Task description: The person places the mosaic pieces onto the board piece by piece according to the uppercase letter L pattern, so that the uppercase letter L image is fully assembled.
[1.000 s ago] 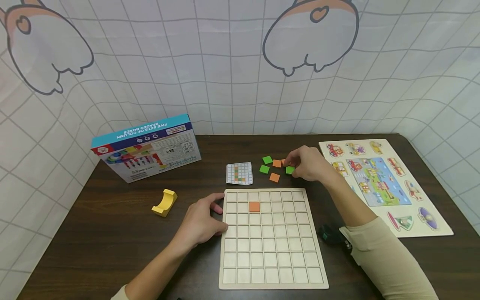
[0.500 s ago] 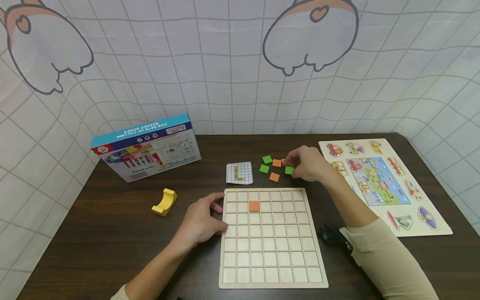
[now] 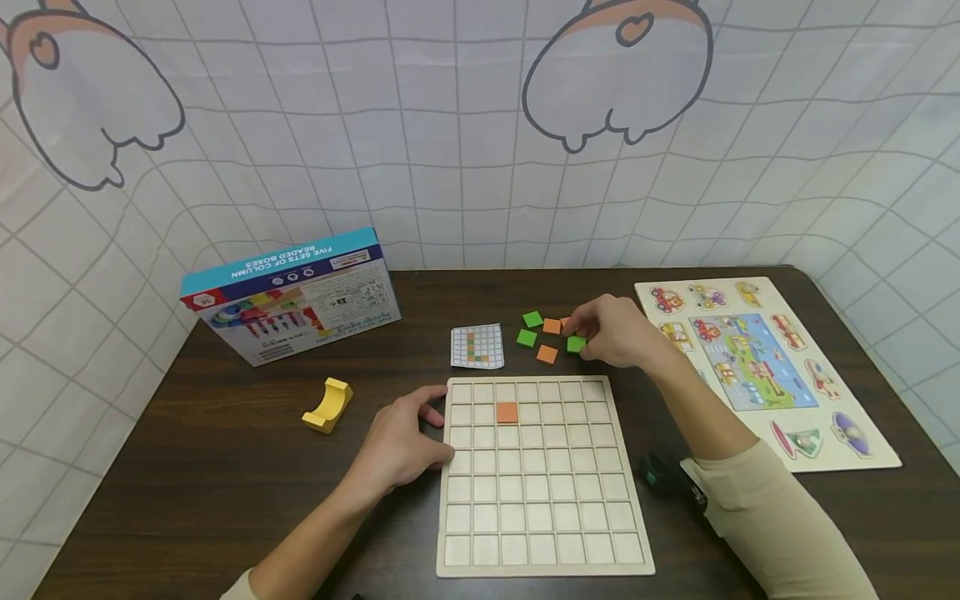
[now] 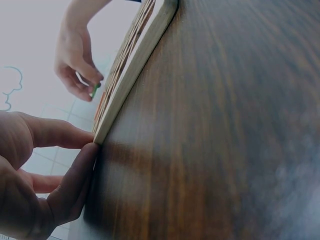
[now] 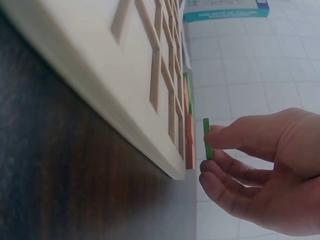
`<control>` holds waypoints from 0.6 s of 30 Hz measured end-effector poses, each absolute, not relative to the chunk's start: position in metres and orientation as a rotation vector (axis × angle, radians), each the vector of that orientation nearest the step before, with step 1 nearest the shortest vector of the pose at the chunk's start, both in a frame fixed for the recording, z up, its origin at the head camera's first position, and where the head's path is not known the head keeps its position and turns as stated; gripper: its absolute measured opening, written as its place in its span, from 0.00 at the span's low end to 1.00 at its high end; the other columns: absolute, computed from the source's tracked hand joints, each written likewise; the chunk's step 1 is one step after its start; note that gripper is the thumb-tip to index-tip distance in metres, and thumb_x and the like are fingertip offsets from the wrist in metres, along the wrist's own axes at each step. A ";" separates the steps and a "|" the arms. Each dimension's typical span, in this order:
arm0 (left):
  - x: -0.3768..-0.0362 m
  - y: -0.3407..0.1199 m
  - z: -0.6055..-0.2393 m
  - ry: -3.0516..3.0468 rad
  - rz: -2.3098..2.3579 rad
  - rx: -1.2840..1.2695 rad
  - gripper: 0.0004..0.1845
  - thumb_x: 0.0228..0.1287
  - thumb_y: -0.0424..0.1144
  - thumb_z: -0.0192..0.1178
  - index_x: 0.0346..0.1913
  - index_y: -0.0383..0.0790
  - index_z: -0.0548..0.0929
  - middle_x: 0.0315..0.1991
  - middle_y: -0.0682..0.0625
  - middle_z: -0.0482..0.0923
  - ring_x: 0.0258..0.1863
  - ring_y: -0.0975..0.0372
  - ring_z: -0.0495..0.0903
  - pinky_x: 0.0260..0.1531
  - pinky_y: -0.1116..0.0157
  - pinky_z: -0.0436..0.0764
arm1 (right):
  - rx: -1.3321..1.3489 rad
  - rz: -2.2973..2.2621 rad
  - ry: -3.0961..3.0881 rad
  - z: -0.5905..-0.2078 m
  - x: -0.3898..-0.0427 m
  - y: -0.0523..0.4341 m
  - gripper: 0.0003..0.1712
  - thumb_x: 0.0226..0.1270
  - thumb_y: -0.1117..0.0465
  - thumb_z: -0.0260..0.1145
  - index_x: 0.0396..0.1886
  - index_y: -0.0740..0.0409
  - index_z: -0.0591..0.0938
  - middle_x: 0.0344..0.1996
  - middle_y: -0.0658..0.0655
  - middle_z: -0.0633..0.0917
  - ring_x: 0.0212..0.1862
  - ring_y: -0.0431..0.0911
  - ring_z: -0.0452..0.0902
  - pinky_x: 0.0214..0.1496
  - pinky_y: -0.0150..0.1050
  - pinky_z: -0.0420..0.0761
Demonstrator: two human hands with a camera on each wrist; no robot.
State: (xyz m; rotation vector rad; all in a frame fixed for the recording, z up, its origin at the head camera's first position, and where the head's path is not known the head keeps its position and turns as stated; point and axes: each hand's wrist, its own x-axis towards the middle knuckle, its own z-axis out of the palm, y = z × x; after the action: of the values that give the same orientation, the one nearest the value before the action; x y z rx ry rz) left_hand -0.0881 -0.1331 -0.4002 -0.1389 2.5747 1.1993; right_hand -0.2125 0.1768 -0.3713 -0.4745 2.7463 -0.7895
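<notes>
Right hand (image 3: 611, 329) pinched a small green square tile (image 3: 576, 343) between thumb and fingertips, just beyond the pale wooden grid board (image 3: 542, 477) on the dark table. Left hand (image 3: 397, 446), holding nothing, rested with relaxed fingers touching the board's left edge.

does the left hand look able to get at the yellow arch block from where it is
Probably yes: the left hand rests at the grid board's left edge, and only bare table lies between it and the yellow arch block.
</notes>
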 end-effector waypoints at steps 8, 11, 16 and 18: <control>-0.086 -0.133 -0.399 2.580 1.198 -0.147 0.44 0.46 0.26 0.76 0.71 0.44 0.77 0.42 0.47 0.80 0.23 0.59 0.78 0.23 0.64 0.78 | -0.512 -0.813 2.721 -0.370 -0.208 0.178 0.16 0.56 0.72 0.72 0.45 0.55 0.91 0.40 0.56 0.88 0.43 0.49 0.80 0.49 0.47 0.81; -0.086 -0.133 -0.400 2.581 1.200 -0.147 0.44 0.46 0.26 0.76 0.71 0.44 0.77 0.42 0.47 0.81 0.22 0.59 0.79 0.23 0.63 0.78 | -0.522 -0.824 2.717 -0.369 -0.206 0.178 0.16 0.56 0.71 0.73 0.44 0.55 0.91 0.41 0.56 0.88 0.44 0.49 0.81 0.50 0.47 0.82; -0.086 -0.133 -0.400 2.582 1.204 -0.143 0.44 0.46 0.26 0.76 0.71 0.44 0.77 0.42 0.47 0.81 0.23 0.59 0.79 0.23 0.64 0.78 | -0.533 -0.834 2.717 -0.366 -0.202 0.177 0.15 0.56 0.71 0.73 0.44 0.55 0.91 0.40 0.55 0.88 0.42 0.48 0.81 0.48 0.46 0.82; -0.087 -0.133 -0.400 2.584 1.208 -0.140 0.44 0.45 0.26 0.76 0.71 0.44 0.77 0.42 0.47 0.81 0.22 0.59 0.79 0.23 0.64 0.78 | -0.544 -0.838 2.716 -0.366 -0.201 0.176 0.15 0.57 0.71 0.73 0.44 0.55 0.91 0.39 0.55 0.88 0.42 0.48 0.81 0.47 0.45 0.82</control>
State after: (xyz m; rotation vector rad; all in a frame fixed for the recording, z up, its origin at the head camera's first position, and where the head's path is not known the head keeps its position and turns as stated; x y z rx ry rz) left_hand -0.0866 -0.1330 -0.4004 -0.1397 2.5838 1.2076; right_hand -0.2008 0.1761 -0.3664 -0.5444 2.7156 -0.8379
